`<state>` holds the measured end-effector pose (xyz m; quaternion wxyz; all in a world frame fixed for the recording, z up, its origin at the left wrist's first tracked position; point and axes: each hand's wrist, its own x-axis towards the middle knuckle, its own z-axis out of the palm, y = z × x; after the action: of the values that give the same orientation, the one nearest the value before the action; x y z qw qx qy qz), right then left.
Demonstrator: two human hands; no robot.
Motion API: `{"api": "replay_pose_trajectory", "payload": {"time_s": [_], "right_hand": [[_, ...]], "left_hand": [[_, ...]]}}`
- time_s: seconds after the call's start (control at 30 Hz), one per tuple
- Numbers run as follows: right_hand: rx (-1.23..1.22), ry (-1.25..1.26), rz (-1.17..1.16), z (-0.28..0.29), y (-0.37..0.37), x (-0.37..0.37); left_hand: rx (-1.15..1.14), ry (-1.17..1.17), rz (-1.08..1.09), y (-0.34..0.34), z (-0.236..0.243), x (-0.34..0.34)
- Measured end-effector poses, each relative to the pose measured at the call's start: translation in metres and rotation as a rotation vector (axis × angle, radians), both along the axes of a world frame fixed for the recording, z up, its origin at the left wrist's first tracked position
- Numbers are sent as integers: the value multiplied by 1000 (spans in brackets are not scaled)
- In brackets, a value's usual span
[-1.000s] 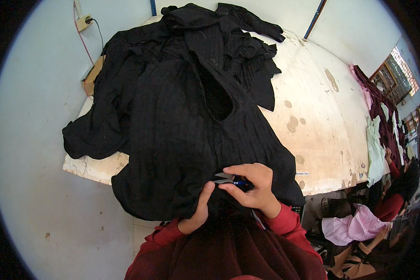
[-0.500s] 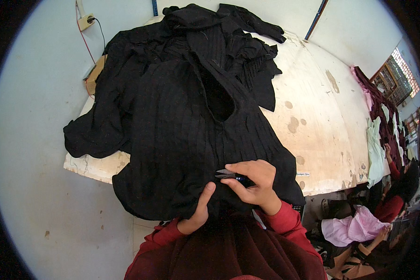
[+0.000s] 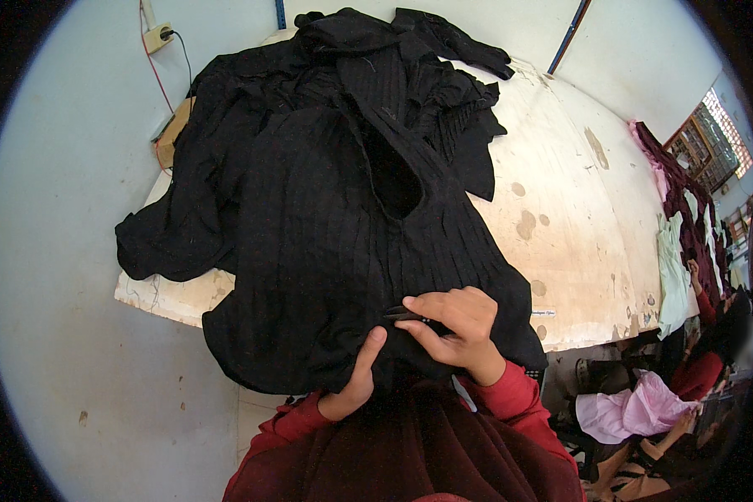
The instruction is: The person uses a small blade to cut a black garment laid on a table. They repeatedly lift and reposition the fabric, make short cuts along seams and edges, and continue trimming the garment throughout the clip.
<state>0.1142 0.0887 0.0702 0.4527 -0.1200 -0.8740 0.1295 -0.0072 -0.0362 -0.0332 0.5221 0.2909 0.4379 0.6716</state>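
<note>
A black pleated garment (image 3: 301,217) lies spread over the table, its front edge hanging toward me. Small thread snips (image 3: 398,315) are gripped in my right hand (image 3: 462,328) between thumb and fingers, their dark blades pointing left, close together, at the cloth near the middle seam. Just left of the blade tips, the thumb of my left hand (image 3: 356,376) presses on top of the fabric. The other fingers of that hand are tucked under the cloth and hidden. Whether a thread lies between the blades is too small to tell.
The garment rests on a pale, stained table (image 3: 577,243). A wall socket (image 3: 157,37) with a plugged cord is at the back left, above a small brown box (image 3: 174,134). Pale green cloth (image 3: 671,268) hangs at the right edge. Nearby, a person handles pink cloth (image 3: 636,410).
The snips' blades have come together from being apart, with my right fingers squeezing them. My left hand and the garment have stayed practically where they were.
</note>
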Motion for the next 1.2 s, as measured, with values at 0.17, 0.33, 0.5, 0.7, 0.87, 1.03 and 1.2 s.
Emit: {"api": "replay_pose_trajectory", "payload": {"time_s": [0.17, 0.33, 0.5, 0.7, 0.87, 1.03, 1.2], "right_hand": [[-22, 15, 13, -1, 1, -2], [-399, 162, 125, -13, -2, 0], [-448, -97, 278, 0, -27, -7], [-284, 59, 210, -28, -16, -9], [-395, 75, 296, -35, -18, -6], [-554, 151, 226, -13, -8, 7], [-424, 78, 260, -1, 3, -11]], "left_hand": [[15, -18, 16, 1, 3, 2], [-13, 196, 81, 2, 5, 1], [60, 548, 58, -3, 46, -6], [242, -181, -333, -11, 40, -18], [16, -166, -261, -7, 26, -24], [-43, -35, 74, -3, 43, -7], [-68, 170, 187, -3, 17, -7]]}}
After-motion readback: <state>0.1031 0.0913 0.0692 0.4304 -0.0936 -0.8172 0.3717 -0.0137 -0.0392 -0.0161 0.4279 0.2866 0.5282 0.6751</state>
